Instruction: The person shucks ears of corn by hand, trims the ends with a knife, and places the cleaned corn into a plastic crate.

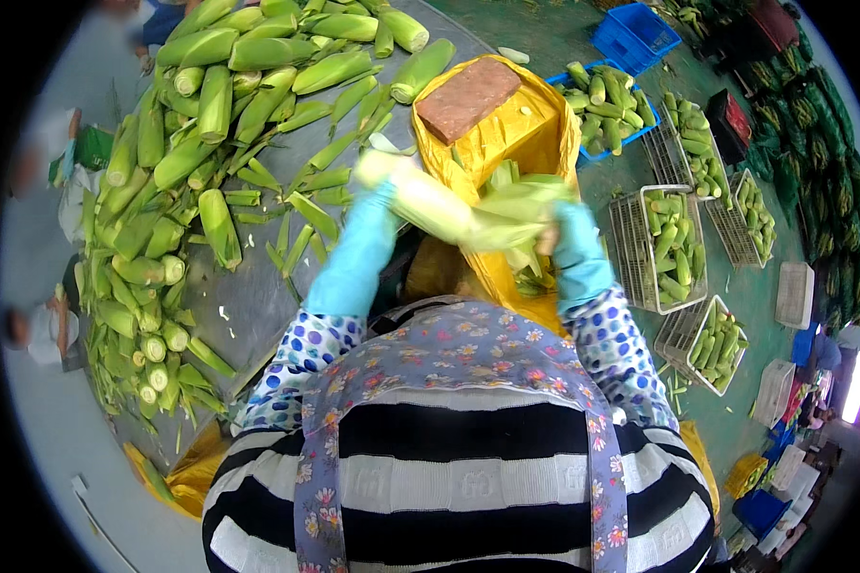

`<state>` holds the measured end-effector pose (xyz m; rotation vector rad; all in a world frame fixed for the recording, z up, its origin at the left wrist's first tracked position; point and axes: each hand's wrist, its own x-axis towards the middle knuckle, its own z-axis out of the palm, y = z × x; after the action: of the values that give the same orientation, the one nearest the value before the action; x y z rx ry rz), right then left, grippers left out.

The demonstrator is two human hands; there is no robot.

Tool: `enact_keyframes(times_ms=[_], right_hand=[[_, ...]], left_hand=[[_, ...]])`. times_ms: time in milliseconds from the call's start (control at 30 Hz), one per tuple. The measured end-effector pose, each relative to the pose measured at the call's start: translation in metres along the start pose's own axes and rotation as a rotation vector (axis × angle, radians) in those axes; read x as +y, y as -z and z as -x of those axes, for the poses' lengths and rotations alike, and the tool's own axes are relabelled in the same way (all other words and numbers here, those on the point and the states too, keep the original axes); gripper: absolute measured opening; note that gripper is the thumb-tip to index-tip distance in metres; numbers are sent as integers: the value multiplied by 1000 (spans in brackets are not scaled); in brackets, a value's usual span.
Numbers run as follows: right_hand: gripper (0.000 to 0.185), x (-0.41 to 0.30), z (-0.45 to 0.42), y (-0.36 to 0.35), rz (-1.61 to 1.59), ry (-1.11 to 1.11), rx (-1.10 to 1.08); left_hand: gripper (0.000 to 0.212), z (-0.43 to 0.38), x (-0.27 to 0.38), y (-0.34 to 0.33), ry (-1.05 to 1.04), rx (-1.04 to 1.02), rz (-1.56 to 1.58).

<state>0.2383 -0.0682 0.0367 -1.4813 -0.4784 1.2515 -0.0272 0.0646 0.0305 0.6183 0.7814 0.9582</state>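
A pale green ear of corn (433,204), blurred by motion, lies across the mouth of a yellow plastic bag (570,122). My left hand (376,204), in a light blue glove, grips it near its left end. Loosened husk leaves (519,215) spread from the ear's other end, and my right hand (572,225), also gloved in light blue, is closed on them. Other husk leaves (534,276) sit in the bag below. A reddish brick (469,99) rests on the bag's far rim, beside the metal table (247,315).
Unhusked corn ears (215,104) are heaped over the table's left and far sides, with loose leaves nearer me. To the right, a blue crate (580,154) and white crates (623,254) of corn stand on the green floor (616,183). People (50,329) are beyond the table.
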Motion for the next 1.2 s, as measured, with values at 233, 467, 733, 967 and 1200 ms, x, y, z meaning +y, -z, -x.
enact_keyframes(times_ms=[233,467,733,967,1200], right_hand=[[23,36,-54,75,78,92,154],[30,-28,8,-71,316,240,-411],[26,2,14,-86,586,373,-258],[18,7,-4,-72,195,174,-201],[26,-1,0,-58,90,103,-328]], left_hand=[[57,-8,44,37,-100,110,-113],[66,16,-13,-22,-125,-130,-268],[66,25,-11,-24,-228,-208,-583],[59,38,-4,-35,-187,-345,-332],[68,40,8,-39,-114,-317,-275]])
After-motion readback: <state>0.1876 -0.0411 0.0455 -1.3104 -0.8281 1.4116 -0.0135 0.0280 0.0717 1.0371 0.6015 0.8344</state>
